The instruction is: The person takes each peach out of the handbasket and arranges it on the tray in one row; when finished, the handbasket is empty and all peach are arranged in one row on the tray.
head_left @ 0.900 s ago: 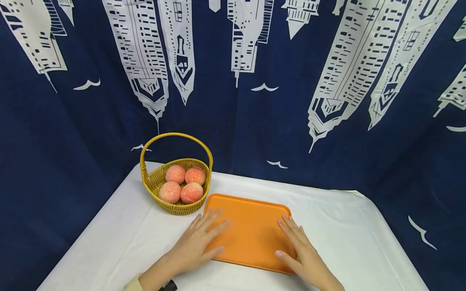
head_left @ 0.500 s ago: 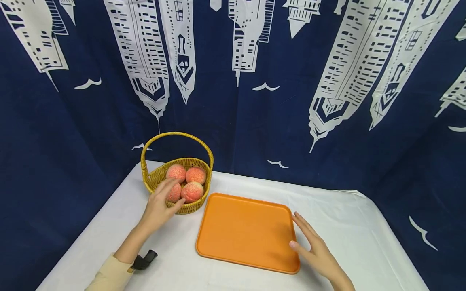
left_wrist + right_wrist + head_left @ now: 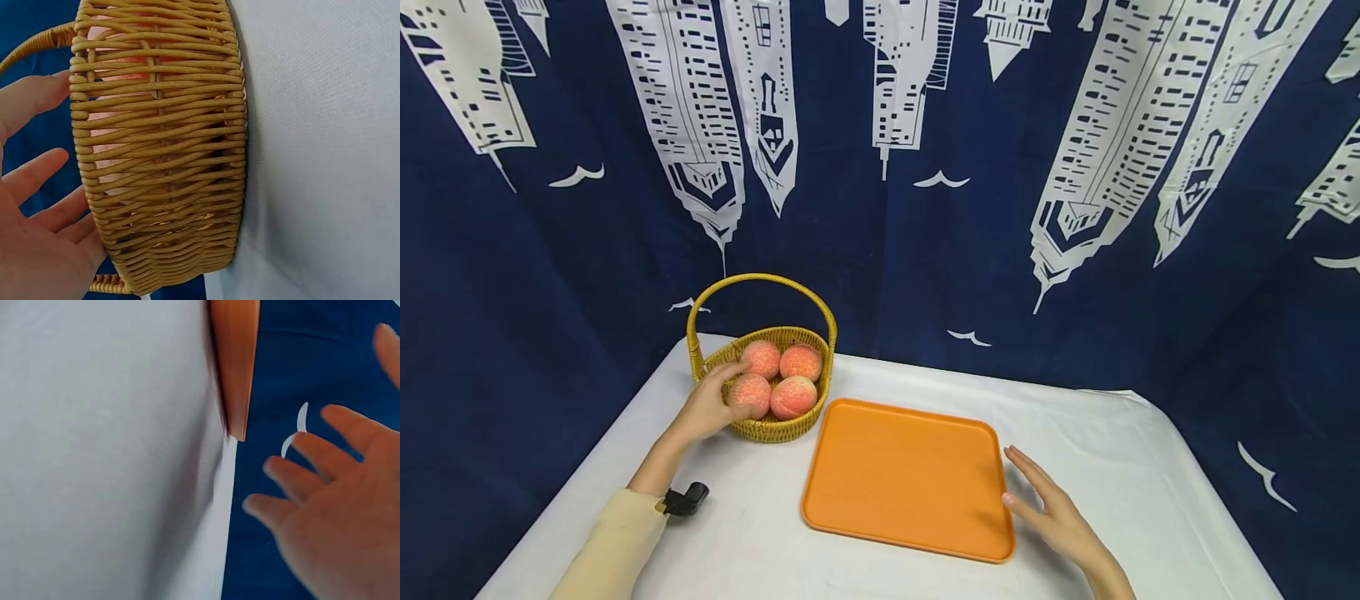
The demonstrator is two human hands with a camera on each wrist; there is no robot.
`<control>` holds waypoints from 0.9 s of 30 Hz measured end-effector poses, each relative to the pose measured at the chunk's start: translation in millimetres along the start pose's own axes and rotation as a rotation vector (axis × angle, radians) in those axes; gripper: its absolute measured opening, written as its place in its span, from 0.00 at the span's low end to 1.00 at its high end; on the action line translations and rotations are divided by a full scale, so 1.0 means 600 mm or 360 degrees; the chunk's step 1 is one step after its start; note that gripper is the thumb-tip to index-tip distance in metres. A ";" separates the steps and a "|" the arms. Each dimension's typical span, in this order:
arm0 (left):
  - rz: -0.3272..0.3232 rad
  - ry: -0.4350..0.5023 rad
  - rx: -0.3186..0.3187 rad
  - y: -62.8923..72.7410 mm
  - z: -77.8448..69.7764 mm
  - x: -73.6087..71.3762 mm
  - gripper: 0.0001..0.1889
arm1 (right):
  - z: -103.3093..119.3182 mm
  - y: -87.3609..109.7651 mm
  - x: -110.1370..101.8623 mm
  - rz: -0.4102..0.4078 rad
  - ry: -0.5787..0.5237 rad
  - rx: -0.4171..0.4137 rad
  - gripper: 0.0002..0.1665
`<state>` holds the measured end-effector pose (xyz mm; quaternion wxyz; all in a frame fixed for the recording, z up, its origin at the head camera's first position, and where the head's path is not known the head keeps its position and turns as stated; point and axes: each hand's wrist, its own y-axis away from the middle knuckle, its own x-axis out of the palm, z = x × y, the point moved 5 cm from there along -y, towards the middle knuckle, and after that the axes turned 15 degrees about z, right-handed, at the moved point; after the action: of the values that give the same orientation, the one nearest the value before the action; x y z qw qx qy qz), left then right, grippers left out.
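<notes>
In the head view, several pink, speckled peaches [image 3: 793, 397] sit in a yellow-brown wicker basket [image 3: 775, 431]. My left hand [image 3: 703, 408] reaches over the basket's left front rim, its thumb and fingers spread on either side of the front-left peach [image 3: 751, 393]. From the left wrist, the hand [image 3: 44, 219] shows relaxed fingers at the rim, with the peaches partly hidden behind the weave. My right hand [image 3: 1060, 517] hovers by the right edge of an orange tray [image 3: 910, 483], fingers loosely extended and holding nothing.
The basket's tall arched handle [image 3: 763, 277] rises over the peaches. A white cloth [image 3: 760, 533] covers the table. Behind it hangs a dark blue curtain [image 3: 880, 250] with white buildings and birds. A black device [image 3: 687, 500] is strapped to my left wrist.
My left hand has left the tray's left side and moved up and left to the basket's front-left peach. The right hand has shifted slightly right, off the tray's edge.
</notes>
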<state>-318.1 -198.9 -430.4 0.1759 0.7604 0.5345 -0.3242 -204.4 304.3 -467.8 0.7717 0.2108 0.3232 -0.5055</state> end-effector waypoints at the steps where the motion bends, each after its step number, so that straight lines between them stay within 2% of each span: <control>1: 0.0017 -0.0013 -0.0014 -0.002 0.002 0.001 0.38 | -0.005 -0.001 0.001 0.0023 -0.0018 0.0038 0.38; 8: 0.0091 -0.0035 -0.0107 -0.009 0.009 0.007 0.38 | -0.037 0.001 0.007 0.0103 -0.0028 0.0195 0.39; 12: 0.0083 -0.0051 -0.0104 -0.013 0.012 0.007 0.37 | -0.046 0.000 0.015 0.0145 -0.0077 0.0180 0.37; 18: 0.0088 -0.0053 -0.0121 -0.017 0.012 0.008 0.35 | -0.048 0.001 0.024 0.0160 -0.0176 0.0078 0.35; 23: 0.0101 -0.0065 -0.0163 -0.021 0.012 0.009 0.35 | -0.052 0.000 0.028 0.0194 -0.0191 0.0106 0.37; 27: 0.0064 -0.0126 -0.0174 -0.021 0.013 0.009 0.35 | -0.053 -0.004 0.031 0.0232 -0.0192 0.0116 0.37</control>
<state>-331.2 -195.3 -438.8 0.2447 0.7468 0.5287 -0.3208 -210.7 312.3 -503.2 0.8163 0.2310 0.2413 -0.4712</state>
